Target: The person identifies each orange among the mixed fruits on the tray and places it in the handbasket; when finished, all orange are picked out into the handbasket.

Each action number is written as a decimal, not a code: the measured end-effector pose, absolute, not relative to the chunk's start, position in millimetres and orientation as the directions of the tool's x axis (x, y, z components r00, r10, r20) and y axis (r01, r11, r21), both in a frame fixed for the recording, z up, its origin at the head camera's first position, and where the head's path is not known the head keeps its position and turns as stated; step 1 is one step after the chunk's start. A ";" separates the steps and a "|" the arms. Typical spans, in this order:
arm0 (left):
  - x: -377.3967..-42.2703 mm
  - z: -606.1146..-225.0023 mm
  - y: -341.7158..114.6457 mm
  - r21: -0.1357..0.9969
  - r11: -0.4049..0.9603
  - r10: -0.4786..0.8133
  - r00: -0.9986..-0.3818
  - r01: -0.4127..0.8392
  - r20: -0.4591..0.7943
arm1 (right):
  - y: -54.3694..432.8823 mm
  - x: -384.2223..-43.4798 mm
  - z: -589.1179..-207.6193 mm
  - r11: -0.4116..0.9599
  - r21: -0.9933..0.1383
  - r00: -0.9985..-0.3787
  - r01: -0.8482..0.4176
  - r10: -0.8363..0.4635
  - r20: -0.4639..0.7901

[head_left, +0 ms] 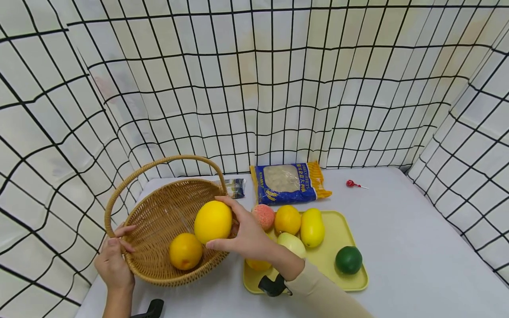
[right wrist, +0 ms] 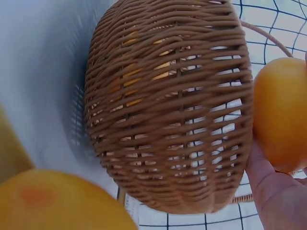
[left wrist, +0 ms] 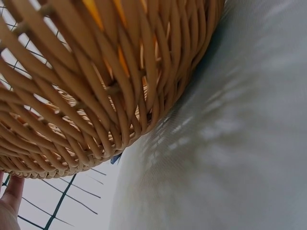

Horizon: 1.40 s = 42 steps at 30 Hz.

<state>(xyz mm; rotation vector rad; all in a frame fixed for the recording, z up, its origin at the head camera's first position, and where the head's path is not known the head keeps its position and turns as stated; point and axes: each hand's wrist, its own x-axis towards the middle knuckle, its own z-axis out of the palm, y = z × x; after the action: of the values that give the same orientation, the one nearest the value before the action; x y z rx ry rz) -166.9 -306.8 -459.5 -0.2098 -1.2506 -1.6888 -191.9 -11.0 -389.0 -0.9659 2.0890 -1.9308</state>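
My left hand (head_left: 115, 264) grips the left rim of a wicker basket (head_left: 159, 201) near the foot of its arched handle. The basket's opening tilts toward me, and an orange (head_left: 185, 251) lies inside. Between thumb and fingers, my right hand (head_left: 249, 232) holds a smooth yellow oval fruit (head_left: 213, 222) at the basket's right side. In the right wrist view the same yellow fruit (right wrist: 282, 115) shows just past the wicker rim. Only a bit of the left hand (left wrist: 10, 203) appears below the weave in the left wrist view.
Right of the basket is a yellow tray (head_left: 330, 282) bearing a pink fruit (head_left: 263, 217), an orange (head_left: 288, 220), a yellow mango-like fruit (head_left: 312, 228), a pale green fruit (head_left: 291, 245) and a dark green one (head_left: 348, 260). Behind lie a blue food bag (head_left: 282, 183) and a red lollipop (head_left: 350, 183).
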 end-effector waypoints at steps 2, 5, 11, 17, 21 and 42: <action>-167.1 -459.4 -306.9 0.639 0.026 -0.595 -0.502 0.769 0.628 | -16.1 -192.3 -389.4 -0.036 -0.936 -0.775 -0.350 -0.549 0.311; -167.8 -459.6 -306.8 0.642 0.032 -0.593 -0.502 0.766 0.629 | -22.4 -193.2 -389.2 0.008 -0.930 -0.766 -0.368 -0.570 0.298; -168.5 -460.0 -306.0 0.635 0.015 -0.599 -0.501 0.773 0.625 | -30.8 -196.6 -384.3 0.160 -0.866 -0.740 -0.474 -0.605 0.294; -166.6 -458.2 -306.1 0.643 0.010 -0.604 -0.508 0.766 0.614 | -37.9 -200.8 -380.7 0.215 -0.830 -0.707 -0.515 -0.655 0.268; -165.7 -457.4 -304.7 0.635 0.015 -0.599 -0.502 0.772 0.624 | -43.0 -204.3 -381.0 0.239 -0.827 -0.688 -0.508 -0.690 0.223; -166.4 -457.8 -301.4 0.626 0.020 -0.591 -0.496 0.780 0.636 | -52.4 -209.0 -381.8 0.386 -0.758 -0.672 -0.525 -0.735 0.091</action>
<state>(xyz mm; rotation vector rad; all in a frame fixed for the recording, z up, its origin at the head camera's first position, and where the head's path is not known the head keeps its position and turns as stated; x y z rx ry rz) -166.4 -301.4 -457.8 -0.2216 -1.2512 -1.6830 -209.0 -52.4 -381.8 -1.1129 2.3870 -1.1620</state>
